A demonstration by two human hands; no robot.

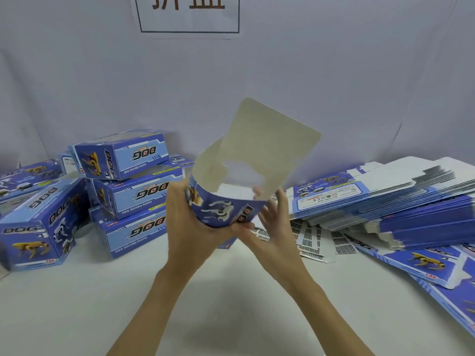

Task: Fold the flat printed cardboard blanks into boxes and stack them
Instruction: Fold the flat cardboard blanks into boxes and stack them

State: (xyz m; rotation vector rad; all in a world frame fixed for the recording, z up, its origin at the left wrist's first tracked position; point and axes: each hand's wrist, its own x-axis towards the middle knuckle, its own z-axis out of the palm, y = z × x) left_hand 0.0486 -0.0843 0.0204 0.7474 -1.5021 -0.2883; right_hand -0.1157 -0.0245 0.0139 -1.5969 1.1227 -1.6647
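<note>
A half-formed blue printed box [226, 209] is held up above the table's middle, its open end facing me and a grey inner flap [270, 140] standing up behind it. My left hand [190, 227] grips the box's left side from below. My right hand [272, 227] holds the right side, thumb on the front panel and fingers behind the right wall. Folded boxes [128, 191] with "DOG" print are stacked three high at the left. A pile of flat blanks [401, 201] lies at the right.
More folded boxes [38, 227] stand and lie at the far left. Loose blanks [437, 263] spread toward the table's right front edge. A white cloth backdrop with a framed sign [190, 14] hangs behind. The white table [102, 304] reaches to the front.
</note>
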